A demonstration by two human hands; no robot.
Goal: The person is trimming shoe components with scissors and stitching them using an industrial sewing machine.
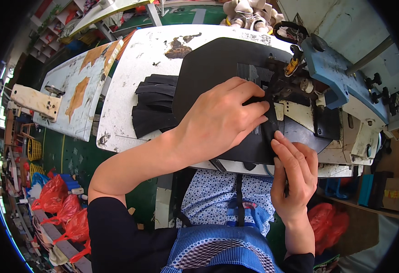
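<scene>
A narrow black strip [267,130], of fabric or leather by its look, runs toward me from under the working head of a blue sewing machine [323,68]. My left hand [224,113] is closed, its bent fingertips gripping the strip's far part close to the needle area. Nearer to me, my right hand [297,175] pinches the near end between thumb and fingers. Beneath both hands lies a dark, flat work plate [208,68] with a ribbed patch. My fingers hide part of the strip, and the needle cannot be made out.
Left of the plate, several black cut pieces [156,104] lie stacked on the worn white table [140,50]. A second table [67,91] stands farther left. Red plastic bags [65,209] sit at lower left. Pale pieces [249,13] are heaped beyond the table.
</scene>
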